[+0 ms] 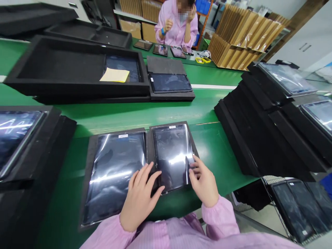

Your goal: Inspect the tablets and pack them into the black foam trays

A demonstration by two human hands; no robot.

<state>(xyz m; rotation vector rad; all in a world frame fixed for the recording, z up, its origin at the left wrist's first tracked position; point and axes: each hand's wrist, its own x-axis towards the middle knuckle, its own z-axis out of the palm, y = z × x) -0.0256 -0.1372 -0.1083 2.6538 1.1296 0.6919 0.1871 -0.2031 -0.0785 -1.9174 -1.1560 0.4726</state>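
Observation:
Two dark tablets lie side by side in a black foam tray on the green bench. The left tablet (114, 173) is larger, with glossy film and a small white label at its top. The right tablet (173, 152) has a similar label. My left hand (141, 197) is open, its fingers spread across the gap between the tablets; thumb and index tips reach the right tablet's lower left edge. At that tablet's right edge is my right hand (204, 181), fingers loosely bent and apart, fingertips at the rim. Neither hand grips anything visible.
Stacked foam trays (241, 131) with tablets stand at right, another stack (57, 152) at left. Behind are a long foam tray (75, 84) with a yellow paper pad (114, 75) and a smaller tablet (171, 83). Across the bench sits a person (176, 24) near cardboard dividers (238, 38).

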